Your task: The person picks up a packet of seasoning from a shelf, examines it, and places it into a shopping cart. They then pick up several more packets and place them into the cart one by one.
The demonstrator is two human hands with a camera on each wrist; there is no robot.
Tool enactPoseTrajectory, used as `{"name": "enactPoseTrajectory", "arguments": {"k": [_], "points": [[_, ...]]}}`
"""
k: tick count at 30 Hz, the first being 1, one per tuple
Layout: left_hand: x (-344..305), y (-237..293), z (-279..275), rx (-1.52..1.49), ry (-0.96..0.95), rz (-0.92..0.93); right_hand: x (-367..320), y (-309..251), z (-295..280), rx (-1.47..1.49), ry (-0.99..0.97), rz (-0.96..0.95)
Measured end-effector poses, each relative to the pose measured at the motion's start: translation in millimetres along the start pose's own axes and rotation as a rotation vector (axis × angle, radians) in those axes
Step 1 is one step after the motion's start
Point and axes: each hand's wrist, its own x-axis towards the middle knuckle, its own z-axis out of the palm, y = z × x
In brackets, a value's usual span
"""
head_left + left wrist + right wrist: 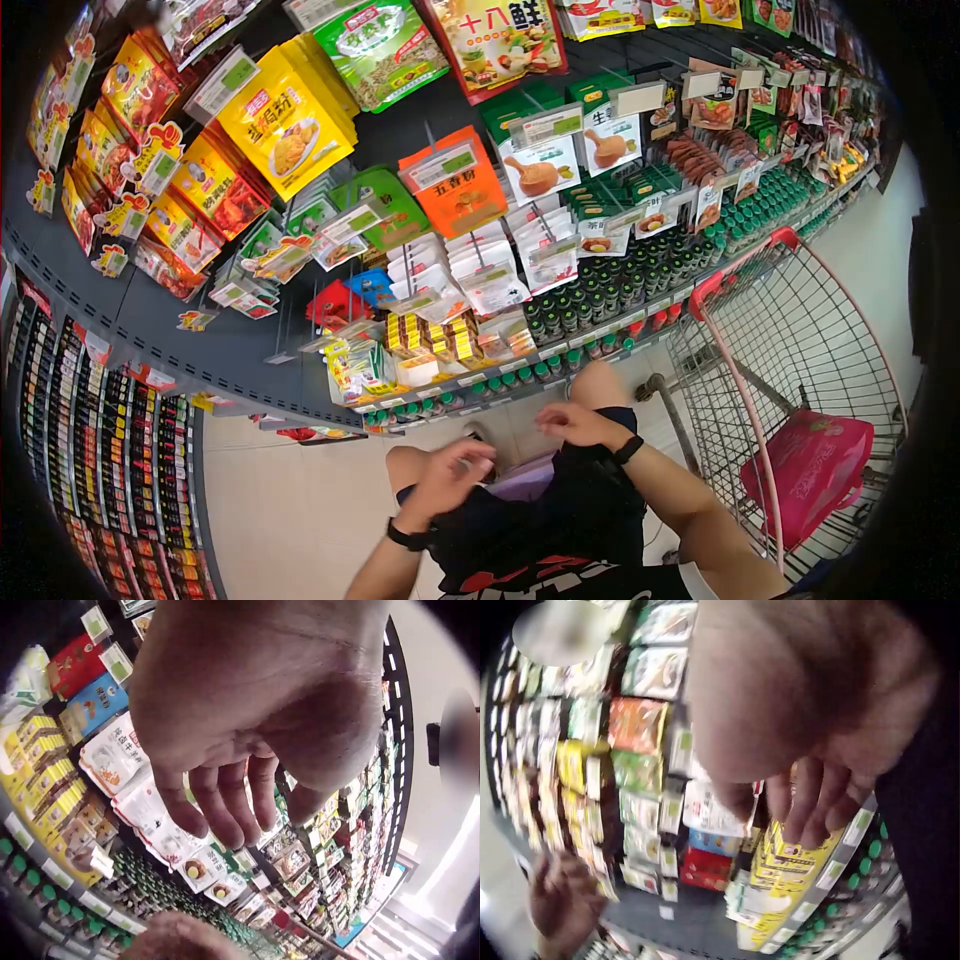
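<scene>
Head view: a row of green-capped bottles (505,380) is seen standing along the low shelf (556,352), on the far side of both hands and touched by neither. The right hand (570,422) is held just near of the row, its fingers loosely bent and empty. The left hand (455,475) is held nearer and further left, its fingers relaxed and likewise empty. Yellow packets (358,368) are stacked left of the bottles. A wire cart (800,330) carrying a pink bag (805,470) is parked at the right.
</scene>
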Motion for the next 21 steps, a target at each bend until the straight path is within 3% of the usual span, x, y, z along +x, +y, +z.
{"name": "enactPoseTrajectory", "arguments": {"k": [1, 2, 5, 7, 10, 13, 16, 17, 18, 21], "points": [[7.3, 52.9, -6.4, 0.226, 0.056, -0.081, -6.5, 20.7, -11.4, 0.093, 0.101, -0.008], [27.3, 35.7, -26.6, 0.154, 0.027, 0.105, -11.3, 28.2, -19.6, 0.188, 0.198, -0.014], [71.7, 14.9, -68.0, -0.013, 0.108, 0.023, -21.2, 36.0, -43.4, 0.898, 0.421, 0.102], [111.1, -3.7, -92.2, -0.144, 0.188, -0.054, -29.2, 27.9, -45.8, 1.005, 0.459, 0.09], [168.9, -42.3, -124.1, -0.336, 0.308, -0.191, -35.1, 34.0, -57.0, 1.071, 0.446, 0.09], [221.1, -74.3, -131.8, -0.185, 0.616, -0.245, -39.3, 31.4, -59.0, 1.031, 0.431, 0.096], [269.8, -136.4, -149.8, -0.154, 0.646, -0.069, -46.2, 33.3, -61.9, 1.038, 0.454, 0.121], [266.0, -111.4, -142.4, -0.086, 0.583, -0.115, -49.1, 35.0, -63.2, 1.027, 0.444, 0.104], [275.8, -122.2, -141.5, -0.19, 0.514, 0.031, -51.9, 37.7, -63.5, 1.021, 0.463, 0.104], [275.1, -120.3, -124.7, -0.198, 0.521, 0.106, -55.8, 42.5, -62.8, 0.994, 0.503, 0.104]]}}
